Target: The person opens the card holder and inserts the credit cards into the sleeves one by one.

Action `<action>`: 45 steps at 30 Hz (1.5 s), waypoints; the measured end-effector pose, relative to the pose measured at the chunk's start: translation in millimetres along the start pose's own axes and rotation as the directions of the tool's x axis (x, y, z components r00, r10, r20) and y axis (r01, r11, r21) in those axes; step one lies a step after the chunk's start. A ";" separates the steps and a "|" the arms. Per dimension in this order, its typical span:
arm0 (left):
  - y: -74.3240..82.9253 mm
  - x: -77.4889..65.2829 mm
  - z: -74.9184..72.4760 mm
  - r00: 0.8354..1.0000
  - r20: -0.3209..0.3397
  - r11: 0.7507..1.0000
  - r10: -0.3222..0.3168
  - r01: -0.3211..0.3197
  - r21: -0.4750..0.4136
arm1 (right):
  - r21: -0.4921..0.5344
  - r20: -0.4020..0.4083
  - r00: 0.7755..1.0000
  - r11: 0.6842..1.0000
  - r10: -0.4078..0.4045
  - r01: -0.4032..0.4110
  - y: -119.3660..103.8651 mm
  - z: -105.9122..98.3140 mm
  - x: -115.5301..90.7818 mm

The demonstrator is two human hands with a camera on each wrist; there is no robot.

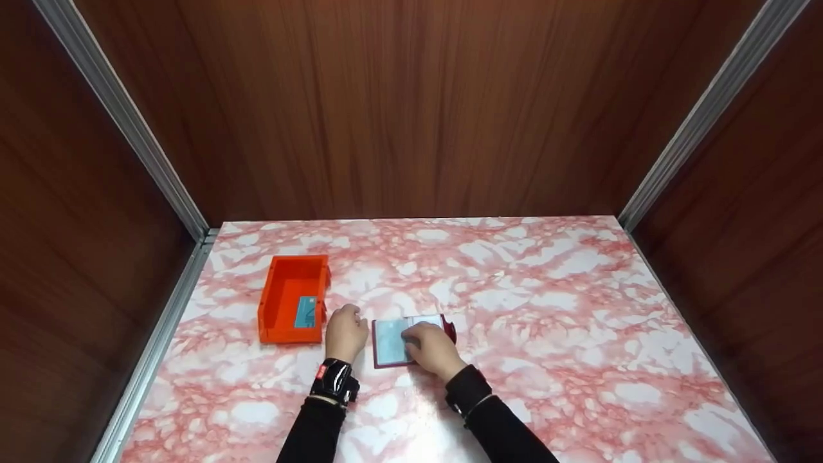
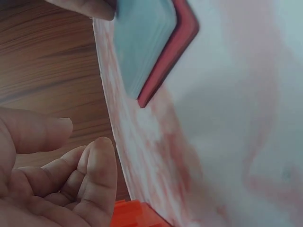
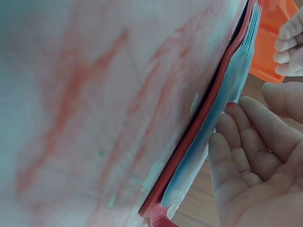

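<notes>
A card holder (image 1: 391,344) with a dark red cover lies spread on the table, its clear plastic sleeves (image 2: 144,42) facing up. My right hand (image 1: 432,347) is over its middle; in the right wrist view the fingertips (image 3: 222,142) touch the sleeves, with the thumb apart from the fingers. Between the card holder and an orange bin (image 1: 273,302), my left hand (image 1: 346,334) holds nothing, its fingers (image 2: 97,175) loosely bent and the thumb apart. A teal card (image 1: 305,311) lies inside the bin, leaning toward its right wall.
The table (image 1: 553,360) has a red and white marbled top. Brown wood-grain panels (image 1: 398,116) stand behind it and at both sides, with metal rails (image 1: 144,148) at the corners. A strap tab (image 1: 450,329) sticks out at the card holder's right edge.
</notes>
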State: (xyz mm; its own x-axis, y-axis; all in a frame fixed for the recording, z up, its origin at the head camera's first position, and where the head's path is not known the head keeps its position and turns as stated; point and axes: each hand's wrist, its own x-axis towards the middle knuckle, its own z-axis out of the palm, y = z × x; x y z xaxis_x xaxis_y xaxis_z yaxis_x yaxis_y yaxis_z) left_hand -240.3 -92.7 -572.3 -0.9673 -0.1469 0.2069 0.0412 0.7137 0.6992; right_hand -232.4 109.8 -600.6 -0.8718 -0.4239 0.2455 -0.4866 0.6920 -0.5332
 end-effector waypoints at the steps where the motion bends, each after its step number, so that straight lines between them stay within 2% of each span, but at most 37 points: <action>1: 1.2 1.1 -2.4 1.000 -0.005 1.000 0.001 -0.001 0.003 | -0.001 -0.001 1.000 1.000 -0.001 0.001 0.0 0.0 0.0; 5: 5.9 5.8 -11.0 1.000 -0.022 1.000 0.005 -0.005 -0.004 | 0.005 -0.002 1.000 1.000 0.004 -0.004 -0.6 -0.8 -0.4; 12: 6.8 16.7 -25.5 0.995 -0.098 0.999 0.029 -0.031 -0.017 | 0.022 -0.005 1.000 1.000 -0.004 0.004 -1.4 -1.1 -0.8; 17: 9.0 25.9 -43.7 0.994 -0.114 1.000 0.003 -0.006 -0.028 | 0.013 -0.007 1.000 1.000 0.001 -0.001 -0.6 0.2 -0.3; 24: 4.3 37.7 -63.4 0.981 -0.195 0.999 0.006 -0.013 -0.034 | 0.013 -0.016 1.000 1.000 -0.014 0.014 -0.1 0.4 -1.1; 30: -7.4 45.8 -74.1 0.968 -0.243 0.998 -0.061 0.061 -0.011 | 0.005 -0.019 1.000 1.000 -0.009 0.009 0.0 -0.4 -0.2; 36: -23.2 50.8 -75.0 0.964 -0.231 0.990 -0.131 0.139 0.019 | 0.009 -0.013 1.000 1.000 0.000 0.000 -0.7 -0.4 0.1; 41: -39.1 51.9 -71.8 0.963 -0.163 0.969 -0.216 0.232 0.086 | 0.016 -0.005 1.000 1.000 0.013 -0.013 -1.2 0.3 0.3; 45: -51.7 51.7 -68.8 0.963 -0.127 0.961 -0.237 0.251 0.116 | 0.026 -0.005 1.000 1.000 0.012 -0.012 -1.5 0.5 0.1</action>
State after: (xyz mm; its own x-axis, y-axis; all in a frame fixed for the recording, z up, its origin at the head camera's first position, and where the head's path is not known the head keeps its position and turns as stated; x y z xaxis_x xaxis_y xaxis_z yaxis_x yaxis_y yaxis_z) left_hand -275.3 -184.3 -550.6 -0.9097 -0.3974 0.1207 -0.2326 0.7281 0.6448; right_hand -231.8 108.4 -600.3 -0.8779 -0.4128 0.2427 -0.4745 0.6814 -0.5572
